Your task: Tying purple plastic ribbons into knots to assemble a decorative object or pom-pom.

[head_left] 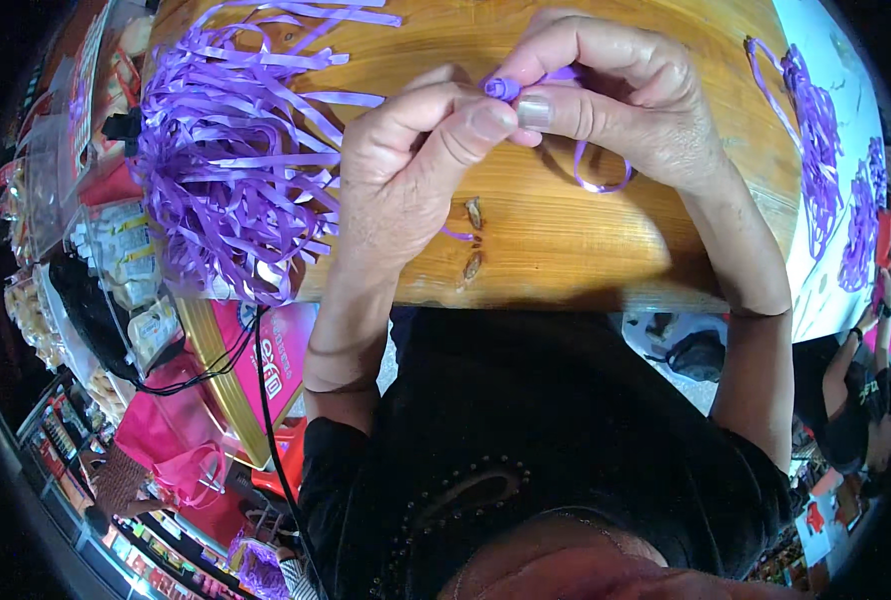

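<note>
Between my two hands, over the wooden table [586,250], is a purple ribbon rolled into a small rosette [502,89]. My left hand [416,150] pinches it from the left with thumb and fingertips. From the right, my right hand [616,100] pinches the same ribbon, thumb against the roll. A loop of the ribbon [604,187] hangs below my right hand. A short bit of purple ribbon also shows beside my left wrist. To the left of my left hand lies a big heap of cut purple ribbon strips [236,160], some reaching close to it.
On a white surface at the right lie bundles of purple ribbon [821,150]. Packaged goods [131,250] and black cables [201,375] crowd the table's left side, with a pink bag [181,450] below. Another person [856,390] is at the far right.
</note>
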The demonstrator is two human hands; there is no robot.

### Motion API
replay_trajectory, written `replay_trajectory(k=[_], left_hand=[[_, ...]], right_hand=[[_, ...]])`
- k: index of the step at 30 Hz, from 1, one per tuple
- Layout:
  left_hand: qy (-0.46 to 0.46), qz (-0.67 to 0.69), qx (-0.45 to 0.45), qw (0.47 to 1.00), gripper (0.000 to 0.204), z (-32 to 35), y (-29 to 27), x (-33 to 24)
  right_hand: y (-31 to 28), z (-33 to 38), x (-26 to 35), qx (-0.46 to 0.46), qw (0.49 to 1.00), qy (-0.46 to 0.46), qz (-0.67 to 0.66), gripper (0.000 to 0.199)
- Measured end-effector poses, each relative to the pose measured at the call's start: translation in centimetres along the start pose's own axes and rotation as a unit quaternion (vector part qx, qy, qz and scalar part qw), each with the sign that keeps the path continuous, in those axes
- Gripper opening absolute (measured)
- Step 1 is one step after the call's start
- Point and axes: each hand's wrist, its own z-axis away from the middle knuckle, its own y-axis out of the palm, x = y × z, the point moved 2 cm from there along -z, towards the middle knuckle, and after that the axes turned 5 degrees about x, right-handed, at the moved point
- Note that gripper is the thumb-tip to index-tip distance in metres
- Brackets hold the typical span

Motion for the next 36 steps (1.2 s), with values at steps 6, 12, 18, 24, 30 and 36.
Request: replay_trajectory(k=[6, 12, 18, 24, 30, 36], left_hand=[[-0.022, 0.149, -0.146, 0.978, 0.009, 0.1, 1.1, 0.1], [0.054, 0.007, -0.158, 0.986, 0.012, 0.1, 0.4, 0.9], [0.028, 0.072, -0.194, 0.978, 0.015, 0.3, 0.3, 0.8], [0.040, 0.022, -0.162, 0.986, 0.014, 0.1, -0.2, 1.4], [0.096, -0.039, -0.154, 0.983, 0.015, 0.0, -0.4, 1.2], [0.084, -0.078, -0.167, 0.979, 0.016, 0.1, -0.6, 1.3]], right_hand=[[-1.2, -2.4, -2.9, 0.125, 0.842, -0.496, 0.170, 0.018], [-0.6, -1.6, -1.7, 0.108, 0.792, -0.561, 0.214, 0.022], [0.8, 0.9, 1.4, -0.082, 0.928, -0.196, 0.306, 0.024], [-0.1, 0.9, 0.7, -0.095, 0.941, -0.182, 0.270, 0.022], [1.0, 0.6, 1.6, -0.133, 0.935, -0.067, 0.320, 0.020], [1.2, 0.3, 3.0, -0.094, 0.879, -0.125, 0.450, 0.019]])
